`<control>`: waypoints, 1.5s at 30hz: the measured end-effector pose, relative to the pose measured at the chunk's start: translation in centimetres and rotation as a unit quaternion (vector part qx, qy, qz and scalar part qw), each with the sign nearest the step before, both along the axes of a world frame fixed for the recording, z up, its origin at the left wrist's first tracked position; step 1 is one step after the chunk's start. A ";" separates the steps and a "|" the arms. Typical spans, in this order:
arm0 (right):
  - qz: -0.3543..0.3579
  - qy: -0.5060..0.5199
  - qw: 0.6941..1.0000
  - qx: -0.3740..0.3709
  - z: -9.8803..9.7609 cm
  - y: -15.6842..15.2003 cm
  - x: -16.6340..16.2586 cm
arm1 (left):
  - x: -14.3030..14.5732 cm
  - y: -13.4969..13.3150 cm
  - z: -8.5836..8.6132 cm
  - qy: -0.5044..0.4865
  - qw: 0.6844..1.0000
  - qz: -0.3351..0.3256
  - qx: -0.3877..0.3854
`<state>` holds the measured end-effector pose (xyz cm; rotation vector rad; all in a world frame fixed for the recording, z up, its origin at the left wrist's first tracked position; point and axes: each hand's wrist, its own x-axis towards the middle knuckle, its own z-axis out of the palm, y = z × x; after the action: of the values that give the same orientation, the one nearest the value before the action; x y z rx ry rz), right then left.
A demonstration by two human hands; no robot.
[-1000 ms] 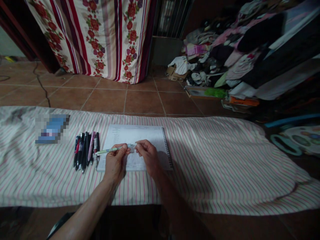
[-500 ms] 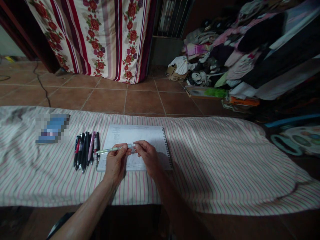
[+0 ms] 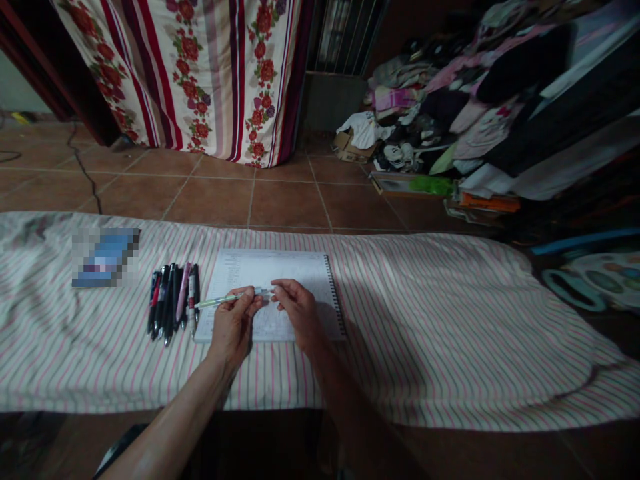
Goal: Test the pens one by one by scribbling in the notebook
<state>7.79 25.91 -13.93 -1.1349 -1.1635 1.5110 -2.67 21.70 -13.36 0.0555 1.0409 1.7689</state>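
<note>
A slim pale-green and white pen (image 3: 220,300) is pinched between the thumb and fingers of my left hand (image 3: 235,317), above an open spiral notebook (image 3: 300,263). At the pen's right end, the thumb and fingertips of my right hand (image 3: 296,303) are closed. They meet the narrow tip there; any small part within them is too fine to make out. The notebook page bears faint writing and its coil runs down the right side. Left of the notebook lies a row of several pens (image 3: 170,303), mostly black, with a pink one (image 3: 183,293) among them.
A striped cloth (image 3: 425,320) covers the long low surface. A blurred-out blue item (image 3: 107,257) lies at its left. Beyond are a tiled floor (image 3: 285,200), a floral curtain (image 3: 215,80) and a heap of clothes (image 3: 450,100) at the right.
My right fingertips have shifted slightly right along the pen's end, so more of its narrow tip shows between the hands. My left hand and the pen stay nearly in place.
</note>
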 end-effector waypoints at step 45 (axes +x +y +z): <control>-0.047 -0.011 0.999 -0.019 0.2 0.9 1.2 | -0.1 0.3 0.9 -0.069 0.997 0.027 -0.035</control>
<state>9.02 26.85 -13.73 -1.2171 -1.0862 1.4572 -2.77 22.02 -12.45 -0.1380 1.0117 1.7577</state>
